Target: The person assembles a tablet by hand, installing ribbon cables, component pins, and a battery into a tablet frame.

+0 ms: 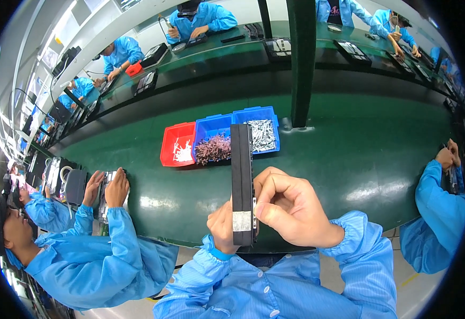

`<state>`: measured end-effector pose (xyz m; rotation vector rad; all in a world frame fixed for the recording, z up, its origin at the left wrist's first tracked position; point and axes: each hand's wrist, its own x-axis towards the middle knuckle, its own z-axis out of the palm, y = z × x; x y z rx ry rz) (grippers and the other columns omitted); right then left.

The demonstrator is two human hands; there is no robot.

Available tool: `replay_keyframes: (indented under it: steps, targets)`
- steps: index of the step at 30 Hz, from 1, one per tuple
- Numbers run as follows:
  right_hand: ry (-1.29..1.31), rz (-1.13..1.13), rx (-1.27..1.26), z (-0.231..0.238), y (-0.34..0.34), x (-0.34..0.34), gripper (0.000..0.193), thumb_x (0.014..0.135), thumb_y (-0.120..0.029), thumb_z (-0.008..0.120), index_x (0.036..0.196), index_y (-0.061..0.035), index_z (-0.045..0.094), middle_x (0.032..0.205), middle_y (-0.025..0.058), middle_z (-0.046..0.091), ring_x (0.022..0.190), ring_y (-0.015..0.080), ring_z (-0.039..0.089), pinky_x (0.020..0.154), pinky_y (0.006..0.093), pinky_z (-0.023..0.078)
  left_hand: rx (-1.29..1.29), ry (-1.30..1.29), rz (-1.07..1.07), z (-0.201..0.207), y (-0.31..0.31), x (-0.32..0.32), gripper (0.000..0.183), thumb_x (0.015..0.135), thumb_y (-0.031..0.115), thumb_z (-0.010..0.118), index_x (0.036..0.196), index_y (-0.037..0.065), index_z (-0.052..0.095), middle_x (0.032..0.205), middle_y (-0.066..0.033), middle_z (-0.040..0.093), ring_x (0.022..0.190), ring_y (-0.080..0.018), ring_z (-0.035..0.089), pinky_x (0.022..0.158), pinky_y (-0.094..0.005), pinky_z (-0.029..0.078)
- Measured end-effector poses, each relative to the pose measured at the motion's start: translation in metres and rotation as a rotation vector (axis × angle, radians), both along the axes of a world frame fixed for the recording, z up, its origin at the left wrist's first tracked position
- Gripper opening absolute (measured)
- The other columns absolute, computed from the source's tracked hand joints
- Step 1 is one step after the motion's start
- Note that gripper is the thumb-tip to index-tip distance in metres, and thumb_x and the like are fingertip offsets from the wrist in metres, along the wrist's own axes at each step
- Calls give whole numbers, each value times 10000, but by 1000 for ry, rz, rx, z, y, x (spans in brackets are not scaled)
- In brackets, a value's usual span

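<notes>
I hold a long black flat tray [241, 175] on edge, upright, over the near side of the green table [349, 154]. My left hand [220, 226] grips its lower end from behind. My right hand [288, 210] pinches its right edge near a small silver patch, fingers curled. Both arms wear blue sleeves. Just beyond the tray stand three bins: a red bin [178, 144] with white parts, a blue bin [211, 139] with brown parts, and a second blue bin [264, 127] with silver parts.
A person in blue on my left works on a black tray [105, 194]. Another person's sleeve [437, 212] is at the right. A dark post [301, 58] rises behind the bins. More people sit at the far bench [227, 53] with black trays.
</notes>
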<state>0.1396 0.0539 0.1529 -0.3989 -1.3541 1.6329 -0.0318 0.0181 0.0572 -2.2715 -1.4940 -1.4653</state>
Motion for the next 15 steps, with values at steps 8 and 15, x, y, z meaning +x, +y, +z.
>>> replay_keyframes:
  steps: [8,15]
  targets:
    - [-21,4,50,-3,5,2,53,831,46,626,814,32,578,967,95,518,884,121,538,810,272,455,26,18,-22,-3,1,-1,495,694,39,757,1153,-101,633,854,-142,702,701,-275,710,599,-335,555]
    - [-12,38,-26,-6,9,3,28,848,27,627,861,35,603,926,76,587,840,108,595,757,268,499,10,51,2,-5,1,0,497,703,30,746,1161,-119,622,878,-156,707,740,-287,722,627,-340,565]
